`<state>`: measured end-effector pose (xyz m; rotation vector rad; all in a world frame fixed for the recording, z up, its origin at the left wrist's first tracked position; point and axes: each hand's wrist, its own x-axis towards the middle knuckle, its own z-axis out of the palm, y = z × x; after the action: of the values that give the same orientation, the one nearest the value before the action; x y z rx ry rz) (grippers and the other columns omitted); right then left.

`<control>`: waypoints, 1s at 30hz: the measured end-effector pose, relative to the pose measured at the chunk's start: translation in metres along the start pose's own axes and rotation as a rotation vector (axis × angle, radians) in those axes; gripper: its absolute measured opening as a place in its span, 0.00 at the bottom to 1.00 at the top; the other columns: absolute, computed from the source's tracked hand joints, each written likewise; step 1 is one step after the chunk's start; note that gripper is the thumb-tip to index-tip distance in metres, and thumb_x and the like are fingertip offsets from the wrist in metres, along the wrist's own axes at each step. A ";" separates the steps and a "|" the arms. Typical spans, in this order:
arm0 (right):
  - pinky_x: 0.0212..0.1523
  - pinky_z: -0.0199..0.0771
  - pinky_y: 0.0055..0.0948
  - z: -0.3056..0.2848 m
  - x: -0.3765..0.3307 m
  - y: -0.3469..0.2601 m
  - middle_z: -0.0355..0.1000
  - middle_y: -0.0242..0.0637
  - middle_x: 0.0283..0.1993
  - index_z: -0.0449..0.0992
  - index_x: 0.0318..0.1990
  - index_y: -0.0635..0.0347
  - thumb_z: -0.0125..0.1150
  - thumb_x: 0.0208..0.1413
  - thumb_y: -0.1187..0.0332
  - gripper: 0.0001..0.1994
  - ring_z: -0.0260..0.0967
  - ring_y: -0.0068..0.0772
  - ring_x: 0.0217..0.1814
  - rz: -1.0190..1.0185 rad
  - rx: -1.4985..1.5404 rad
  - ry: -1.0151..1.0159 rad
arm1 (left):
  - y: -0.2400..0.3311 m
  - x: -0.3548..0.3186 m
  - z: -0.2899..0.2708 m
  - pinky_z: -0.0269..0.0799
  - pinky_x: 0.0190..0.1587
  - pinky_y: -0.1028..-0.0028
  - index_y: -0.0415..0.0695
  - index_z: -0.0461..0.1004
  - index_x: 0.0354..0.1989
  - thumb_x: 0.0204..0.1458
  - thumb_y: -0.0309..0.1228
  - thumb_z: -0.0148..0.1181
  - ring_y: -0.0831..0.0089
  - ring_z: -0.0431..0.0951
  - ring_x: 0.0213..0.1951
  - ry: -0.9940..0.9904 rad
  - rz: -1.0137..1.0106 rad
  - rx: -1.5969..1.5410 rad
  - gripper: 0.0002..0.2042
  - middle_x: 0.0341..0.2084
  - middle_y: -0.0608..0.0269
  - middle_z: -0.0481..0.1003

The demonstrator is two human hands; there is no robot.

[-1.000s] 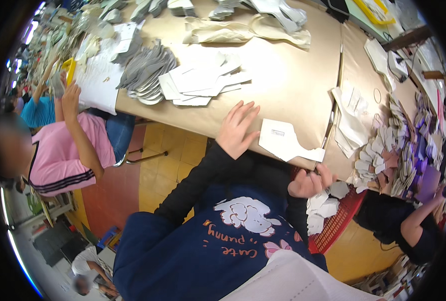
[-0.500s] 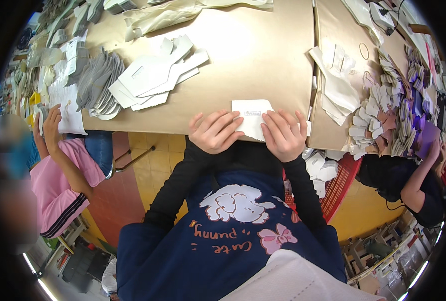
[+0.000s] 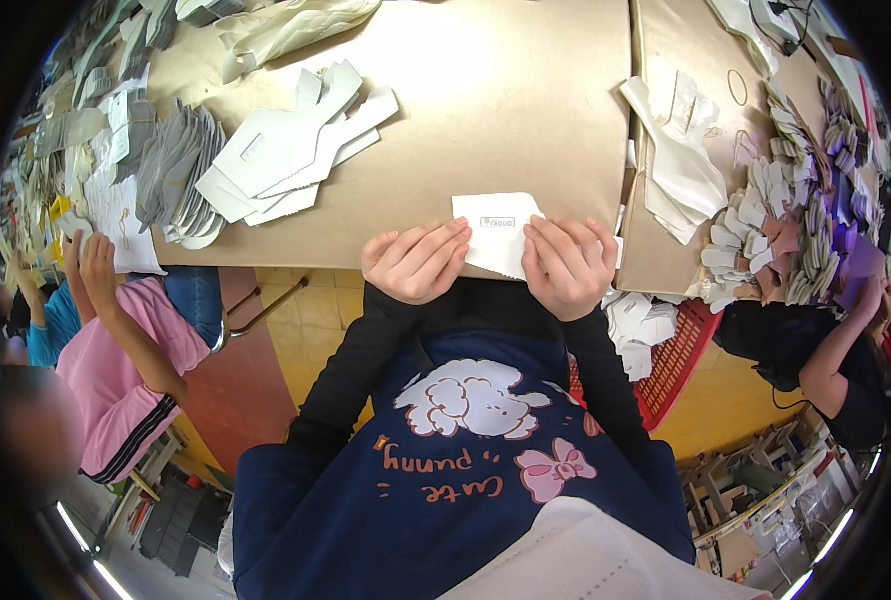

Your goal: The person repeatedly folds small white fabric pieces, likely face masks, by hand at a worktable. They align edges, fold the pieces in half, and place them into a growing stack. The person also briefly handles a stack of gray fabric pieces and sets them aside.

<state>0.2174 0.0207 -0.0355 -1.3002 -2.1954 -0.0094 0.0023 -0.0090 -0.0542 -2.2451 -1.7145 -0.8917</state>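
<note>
At the table's front edge, a small white cut piece [image 3: 492, 249] with a printed rectangular mark stretches between my hands. Its lower edge looks jagged. My left hand [image 3: 417, 262] closes on its left edge, the fingers pressed together. Its right edge is gripped by my right hand [image 3: 569, 266], fingertips near the upper right corner. Both thumbs are mostly hidden. To the left on the table lies a fanned pile of larger white cut pieces [image 3: 277, 152], the top one bearing a similar mark.
Grey pieces [image 3: 177, 175] are stacked farther left. Cream pieces [image 3: 680, 172] lie across the table seam, before a crowded heap of small pieces [image 3: 755, 225]. A red basket [image 3: 677, 352] stands below the edge at right. Co-workers sit at left, in a pink shirt [image 3: 125, 365], and right.
My left hand has shifted left, uncovering more of the white piece's left side. The right hand stays on the right edge. The view has shifted slightly.
</note>
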 end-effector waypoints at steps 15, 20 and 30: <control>0.58 0.64 0.34 0.000 0.001 0.001 0.81 0.23 0.41 0.85 0.35 0.54 0.69 0.47 0.70 0.06 0.75 0.23 0.40 -0.005 0.014 0.009 | 0.000 0.001 0.000 0.57 0.56 0.79 0.60 0.85 0.33 0.51 0.35 0.66 0.86 0.79 0.34 0.005 0.000 -0.014 0.04 0.37 0.86 0.84; 0.56 0.66 0.33 -0.002 0.003 0.000 0.81 0.23 0.41 0.85 0.35 0.55 0.69 0.47 0.71 0.07 0.75 0.24 0.40 -0.012 0.014 0.022 | -0.001 0.001 0.000 0.58 0.55 0.79 0.59 0.85 0.34 0.50 0.35 0.67 0.86 0.79 0.34 0.015 0.009 -0.018 0.04 0.36 0.86 0.84; 0.52 0.69 0.36 -0.001 -0.004 0.003 0.78 0.28 0.41 0.82 0.33 0.55 0.72 0.47 0.69 0.06 0.76 0.31 0.42 -0.028 0.050 -0.006 | 0.008 0.007 -0.004 0.64 0.54 0.71 0.51 0.82 0.50 0.48 0.44 0.70 0.71 0.77 0.50 -0.113 -0.239 -0.039 0.21 0.53 0.69 0.78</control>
<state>0.2218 0.0194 -0.0375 -1.2438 -2.2048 0.0390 0.0098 -0.0074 -0.0452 -2.1850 -2.0674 -0.8647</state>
